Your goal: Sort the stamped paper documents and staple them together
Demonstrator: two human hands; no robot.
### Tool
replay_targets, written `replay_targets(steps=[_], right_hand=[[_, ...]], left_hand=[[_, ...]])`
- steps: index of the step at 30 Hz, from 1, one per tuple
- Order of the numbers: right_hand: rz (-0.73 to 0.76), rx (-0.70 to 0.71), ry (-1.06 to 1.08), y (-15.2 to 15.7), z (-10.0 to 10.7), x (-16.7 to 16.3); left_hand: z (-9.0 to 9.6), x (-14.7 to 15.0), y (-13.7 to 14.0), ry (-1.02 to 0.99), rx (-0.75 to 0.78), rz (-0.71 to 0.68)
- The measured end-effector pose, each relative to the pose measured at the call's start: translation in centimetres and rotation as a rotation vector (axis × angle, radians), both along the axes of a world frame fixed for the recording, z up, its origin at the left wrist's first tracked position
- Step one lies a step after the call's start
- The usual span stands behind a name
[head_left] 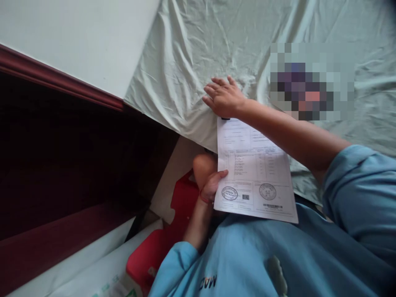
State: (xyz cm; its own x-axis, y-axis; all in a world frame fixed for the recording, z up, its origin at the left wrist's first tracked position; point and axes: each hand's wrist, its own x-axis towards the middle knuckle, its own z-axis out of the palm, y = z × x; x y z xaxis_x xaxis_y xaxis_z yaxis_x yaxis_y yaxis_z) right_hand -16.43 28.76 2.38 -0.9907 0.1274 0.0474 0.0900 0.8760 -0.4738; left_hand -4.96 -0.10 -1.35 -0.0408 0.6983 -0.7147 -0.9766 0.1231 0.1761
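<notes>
A wrinkled, pale green cloth (253, 37) covers most of the upper part of the view, meeting a smooth white surface (77, 37) at the upper left. That surface is edged with dark red trim (58, 78), with deep shadow below it. Lower down are a red plastic seat (151, 251) and, in the bottom left corner, white wrapping (102, 264) with green marks. A dark purple shape right of the right forearm is pixelated past telling.

The printed sheet (247, 165) slants between the cloth's near edge and the person's blue top (247, 247) — white, ruled into boxes, with columns of small type too fine to read. Near its bottom are an oval stamp, a round stamp, a small square code and a barcode.

The left hand (212, 186) grips the sheet's left edge, thumb on top. The right hand (225, 97) is at its top end — palm down, fingers slightly spread over the cloth, holding nothing visible. The hands are apart.
</notes>
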Motion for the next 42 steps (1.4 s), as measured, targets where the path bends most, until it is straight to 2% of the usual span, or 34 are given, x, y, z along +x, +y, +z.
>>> replay_targets(steps=[5,13,23,30,34,38,42], right_hand=[[0.008,0.046,0.038,-0.4,-0.4,1.1],[-0.015,-0.037,0.103,-0.4,-1.1,1.1],[0.032,0.058,0.059,-0.3,-0.8,1.3],[0.001,0.105,-0.002,-0.6,-0.1,1.6],[0.002,0.096,0.013,-0.6,-0.1,1.6],[-0.006,0.079,-0.004,-0.5,-0.2,1.3],[-0.015,0.044,0.014,-0.3,-0.6,0.9]], left_hand=[[-0.2,0.3,-0.1,0.012,-0.034,0.013],[-0.6,0.3,0.0,0.045,-0.021,0.012],[-0.8,0.4,0.0,0.089,-0.034,0.018],[-0.7,0.4,0.3,0.102,-0.048,-0.011],[-0.7,0.2,0.3,0.117,-0.046,-0.039],[-0.3,0.3,0.1,0.155,0.005,-0.015],[-0.2,0.9,-0.1,0.189,-0.03,0.02]])
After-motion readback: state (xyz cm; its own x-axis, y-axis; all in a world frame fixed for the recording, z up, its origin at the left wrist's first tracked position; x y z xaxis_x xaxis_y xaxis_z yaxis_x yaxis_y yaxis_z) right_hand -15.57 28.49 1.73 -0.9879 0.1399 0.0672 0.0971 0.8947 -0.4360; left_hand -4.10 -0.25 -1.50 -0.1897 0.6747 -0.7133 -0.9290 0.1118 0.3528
